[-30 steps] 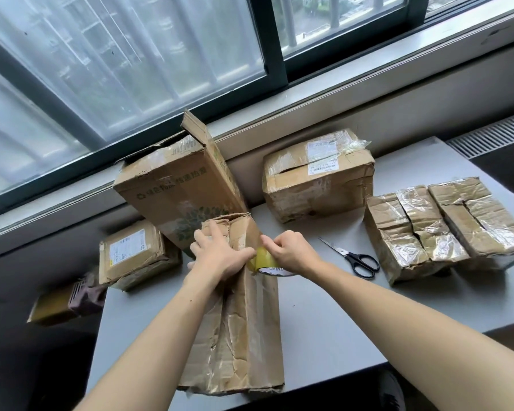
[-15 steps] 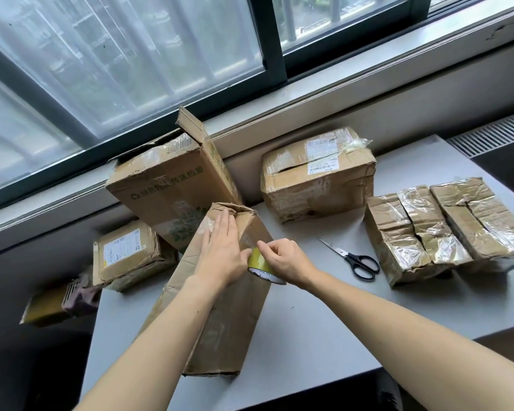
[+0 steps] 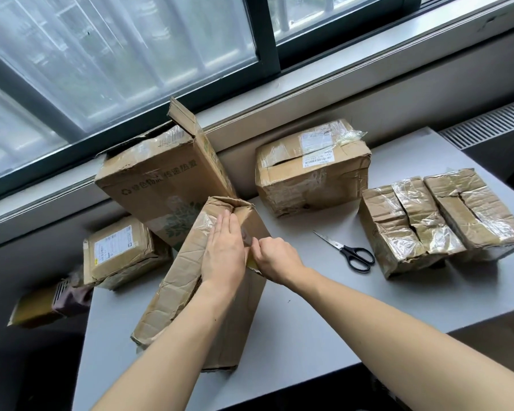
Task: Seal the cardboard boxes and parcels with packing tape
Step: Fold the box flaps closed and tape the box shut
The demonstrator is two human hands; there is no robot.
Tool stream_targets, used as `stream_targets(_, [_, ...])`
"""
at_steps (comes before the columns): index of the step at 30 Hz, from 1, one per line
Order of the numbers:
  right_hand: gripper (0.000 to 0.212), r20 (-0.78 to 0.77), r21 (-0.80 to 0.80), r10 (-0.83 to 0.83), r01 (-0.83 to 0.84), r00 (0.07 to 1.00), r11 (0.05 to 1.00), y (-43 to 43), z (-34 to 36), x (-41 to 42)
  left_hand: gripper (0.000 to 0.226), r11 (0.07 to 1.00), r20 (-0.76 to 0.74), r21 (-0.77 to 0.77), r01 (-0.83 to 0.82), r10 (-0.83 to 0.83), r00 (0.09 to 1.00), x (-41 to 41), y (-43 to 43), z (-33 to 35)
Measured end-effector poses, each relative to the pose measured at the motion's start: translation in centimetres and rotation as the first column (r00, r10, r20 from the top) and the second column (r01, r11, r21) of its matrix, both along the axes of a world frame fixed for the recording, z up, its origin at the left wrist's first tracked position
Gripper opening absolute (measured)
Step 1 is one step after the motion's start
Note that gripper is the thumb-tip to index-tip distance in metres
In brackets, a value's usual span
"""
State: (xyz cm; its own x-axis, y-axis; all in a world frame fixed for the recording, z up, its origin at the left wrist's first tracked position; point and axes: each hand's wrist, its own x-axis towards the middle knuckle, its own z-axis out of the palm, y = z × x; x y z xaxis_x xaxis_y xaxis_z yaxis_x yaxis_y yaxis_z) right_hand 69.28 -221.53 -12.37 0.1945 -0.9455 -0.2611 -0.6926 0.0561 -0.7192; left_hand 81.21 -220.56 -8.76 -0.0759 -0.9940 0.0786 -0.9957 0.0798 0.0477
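Box point(image 3: 184, 280): crumpled, on the tabletop point(image 3: 324, 307).
Left hand point(image 3: 224, 253): your flat fingers press it.
Right hand point(image 3: 275, 259): you grip the tape roll point(image 3: 253, 263).

Long crumpled brown cardboard box point(image 3: 175, 280) lies diagonally, far end folded shut, clear tape patch there. Yellowish packing tape roll point(image 3: 253, 262) touches its right face, mostly hidden.

Grey table point(image 3: 294, 225): matte top, with its near edge running diagonally across the lower right. Scissors point(image 3: 343, 249) lie flat on it, black handles nearest the viewer, blades together and pointing up-left (bare steel). Behind the table is a pale window sill point(image 3: 368, 81), then a dark-framed window point(image 3: 264, 34) with blurred railings beyond the glass. A slatted vent grille point(image 3: 487, 126) sits at far right, beside the table's back corner.
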Motion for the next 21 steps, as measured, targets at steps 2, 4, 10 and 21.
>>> stream_targets(2, [0.051,0.038,0.033,0.015,-0.016,0.999,0.999,-0.4,-0.2,-0.3,0.072,1.000,0.007,-0.007,-0.014,0.015,1.000,-0.2,0.1,-0.1])
stream_targets(4, [0.047,0.115,0.052,0.011,-0.017,0.993,0.999,-0.6,-0.6,-0.7,0.069,1.000,-0.006,0.002,-0.030,0.030,1.000,-0.2,0.0,0.0])
stream_targets(10, [0.039,0.220,-0.021,-0.147,0.155,0.964,0.988,-0.3,-1.4,-4.3,0.051,0.998,-0.003,-0.011,-0.068,0.068,0.998,-0.5,-0.8,0.8])
stream_targets(21, [0.036,-0.494,0.038,-0.075,0.107,0.866,0.994,-0.5,-8.0,-13.2,0.042,0.966,-0.147,-0.247,0.078,-0.117,0.982,-2.6,-1.1,2.8])
